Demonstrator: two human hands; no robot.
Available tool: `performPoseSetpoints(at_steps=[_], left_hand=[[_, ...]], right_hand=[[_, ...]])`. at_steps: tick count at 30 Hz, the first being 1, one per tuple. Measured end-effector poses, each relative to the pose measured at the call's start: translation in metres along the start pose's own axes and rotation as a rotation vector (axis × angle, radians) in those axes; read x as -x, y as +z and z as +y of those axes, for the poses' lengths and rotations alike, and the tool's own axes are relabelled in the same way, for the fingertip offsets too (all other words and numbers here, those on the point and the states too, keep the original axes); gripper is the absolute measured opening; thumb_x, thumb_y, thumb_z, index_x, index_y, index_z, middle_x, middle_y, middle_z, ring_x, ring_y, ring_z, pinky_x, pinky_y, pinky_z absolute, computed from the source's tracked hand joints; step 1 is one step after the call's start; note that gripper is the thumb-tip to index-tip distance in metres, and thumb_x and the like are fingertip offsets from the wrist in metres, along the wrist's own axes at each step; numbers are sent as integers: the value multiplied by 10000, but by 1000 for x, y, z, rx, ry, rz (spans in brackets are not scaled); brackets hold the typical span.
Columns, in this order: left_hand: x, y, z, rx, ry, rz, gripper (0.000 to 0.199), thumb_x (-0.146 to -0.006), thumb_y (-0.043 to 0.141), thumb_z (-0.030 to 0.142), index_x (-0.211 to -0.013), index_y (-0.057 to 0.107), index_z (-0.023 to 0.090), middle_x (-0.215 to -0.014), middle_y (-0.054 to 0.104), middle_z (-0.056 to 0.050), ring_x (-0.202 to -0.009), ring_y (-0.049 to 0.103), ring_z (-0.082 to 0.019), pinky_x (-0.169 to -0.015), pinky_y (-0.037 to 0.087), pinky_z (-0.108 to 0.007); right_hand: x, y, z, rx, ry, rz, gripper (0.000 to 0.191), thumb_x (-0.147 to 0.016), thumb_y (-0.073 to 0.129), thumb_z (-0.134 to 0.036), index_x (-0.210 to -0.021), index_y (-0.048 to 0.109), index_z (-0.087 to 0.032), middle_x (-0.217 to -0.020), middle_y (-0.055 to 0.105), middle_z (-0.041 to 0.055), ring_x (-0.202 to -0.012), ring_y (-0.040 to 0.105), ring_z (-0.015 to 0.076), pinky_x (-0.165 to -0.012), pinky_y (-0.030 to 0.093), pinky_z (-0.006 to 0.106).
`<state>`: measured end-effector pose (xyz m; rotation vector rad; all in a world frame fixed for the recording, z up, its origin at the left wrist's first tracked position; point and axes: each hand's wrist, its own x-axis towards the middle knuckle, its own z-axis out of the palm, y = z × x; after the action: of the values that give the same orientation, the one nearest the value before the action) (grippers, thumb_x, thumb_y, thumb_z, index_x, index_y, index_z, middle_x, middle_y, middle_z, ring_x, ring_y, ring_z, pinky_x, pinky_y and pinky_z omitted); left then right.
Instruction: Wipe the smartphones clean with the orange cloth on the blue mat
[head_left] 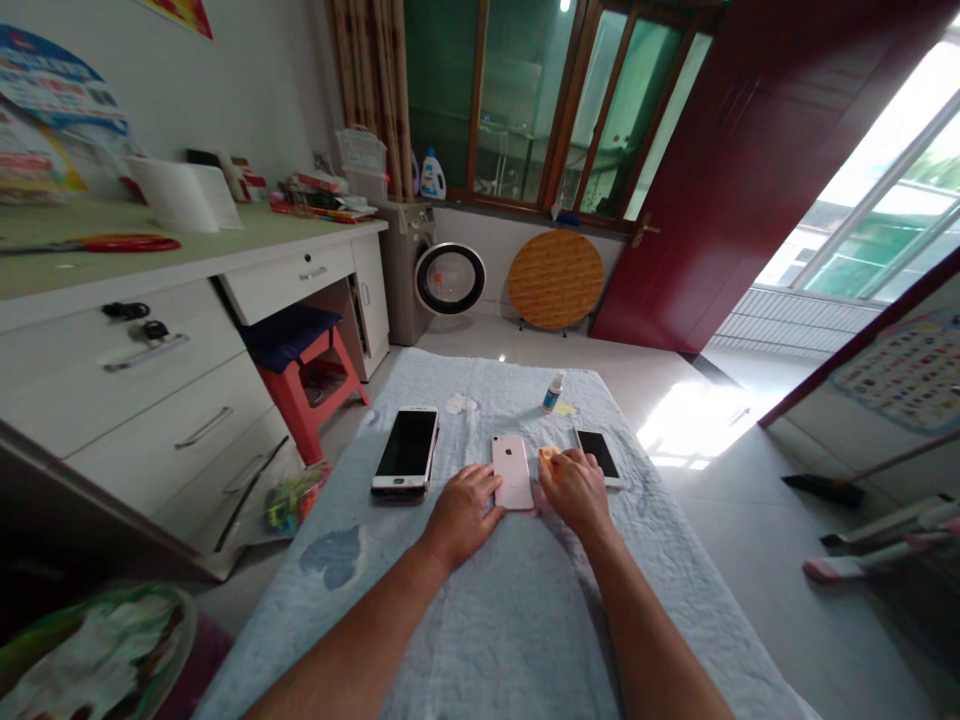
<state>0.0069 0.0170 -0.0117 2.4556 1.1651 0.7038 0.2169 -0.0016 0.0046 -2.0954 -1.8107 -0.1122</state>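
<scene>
A pink smartphone (pixel 512 475) lies face down on the light-blue cloth, its back with an apple logo and camera showing. My left hand (pixel 463 508) grips its left side and lower left corner, fingers along the edge and thumb at the bottom. My right hand (pixel 576 492) is closed on a small orange cloth (pixel 549 460), just right of the phone and apart from it. Beside that hand lies a white smartphone (pixel 600 458) with a dark screen, partly covered by the hand. A small spray bottle (pixel 553 392) stands beyond.
Left of my left hand is a stack of phones, a white one (pixel 406 447) on top. The light-blue cloth (pixel 495 620) covers the table. Farther left stand a red stool (pixel 311 390) and a white desk (pixel 135 370). A bin (pixel 187 610) is at lower left.
</scene>
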Motion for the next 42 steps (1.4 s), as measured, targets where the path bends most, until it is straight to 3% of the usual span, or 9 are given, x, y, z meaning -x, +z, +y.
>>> performPoseSetpoints(at_steps=[3,7,11,14,18,23,29,34,42], left_hand=[[0,0,0,5,5,3,349,-794,663,245,-1140,631,210,-1295,582,-100,-1218,504,-265,-1055,394,-436],[0,0,1,0,4,-4,351,-796,665,251,-1141,631,193,-1293,583,-107,-1217,502,-265,-1058,387,-426],[0,0,2,10,4,7,331,-799,660,255,-1125,632,202,-1288,583,-98,-1213,498,-259,-1054,384,-420],[0,0,2,4,-20,20,342,-788,663,266,-1123,624,206,-1241,604,-88,-1188,507,-255,-1036,390,-418],[1,-3,4,-17,-28,37,305,-792,658,306,-1081,627,213,-1155,635,-72,-1117,539,-252,-998,403,-408],[1,-5,6,-9,-17,36,295,-824,631,369,-1073,632,211,-1129,660,-66,-1079,559,-255,-966,417,-403],[0,-4,3,32,-7,36,330,-808,660,372,-1091,636,204,-1137,670,-66,-1074,570,-256,-950,429,-395],[0,-4,3,11,-26,29,336,-786,687,358,-1086,627,221,-1140,665,-57,-1082,564,-259,-944,427,-396],[4,-13,17,-27,-16,-2,149,-863,572,327,-951,611,213,-956,671,-50,-937,605,-230,-847,449,-336]], right_hand=[[2,-5,-2,-6,29,-24,276,-944,409,-320,-889,646,-188,-894,645,91,-838,524,204,-738,314,305],[0,-2,1,-59,83,-12,198,-922,402,-191,-994,585,-171,-860,637,76,-821,521,197,-729,320,295],[1,-4,0,-59,40,168,176,-867,485,-219,-1013,575,-178,-1040,579,111,-952,478,243,-793,345,340],[4,-9,-10,-119,-46,255,169,-874,463,-215,-986,584,-182,-1040,556,108,-976,465,246,-848,354,366],[11,-7,-29,-173,-166,69,174,-874,438,-155,-927,597,-201,-1002,585,92,-965,499,217,-850,375,322],[16,5,-46,-130,-89,-116,197,-896,423,-174,-896,617,-206,-923,621,98,-892,550,222,-781,392,316],[20,16,-42,-350,20,-47,295,-857,440,-197,-1106,598,-178,-1023,628,103,-919,585,217,-844,422,337],[13,28,-35,-685,147,-12,426,-778,507,-246,-1196,544,-170,-968,633,73,-724,586,175,-697,478,316],[14,21,-49,-1054,163,-202,313,-781,551,-367,-1012,622,-168,-815,654,34,-727,597,186,-616,463,272]])
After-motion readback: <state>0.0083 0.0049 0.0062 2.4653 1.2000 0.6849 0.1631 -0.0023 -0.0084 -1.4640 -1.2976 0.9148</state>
